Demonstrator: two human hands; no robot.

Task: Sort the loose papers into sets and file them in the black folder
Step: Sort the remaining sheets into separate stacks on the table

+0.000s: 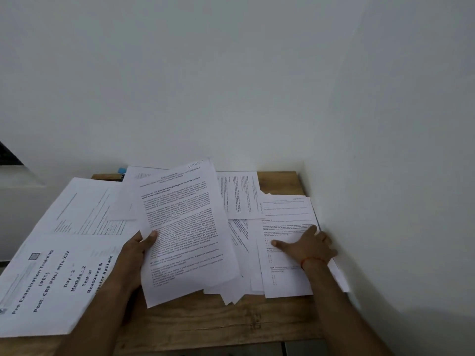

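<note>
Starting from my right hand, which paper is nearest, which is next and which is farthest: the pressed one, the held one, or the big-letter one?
1. The pressed paper: right side, under the right hand.
2. The held paper: middle, gripped by the left hand.
3. The big-letter paper: far left.

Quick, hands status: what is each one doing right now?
Left hand: grips the printed pages, thumb on the front.
Right hand: open, fingers flat on the paper by the wall.
</note>
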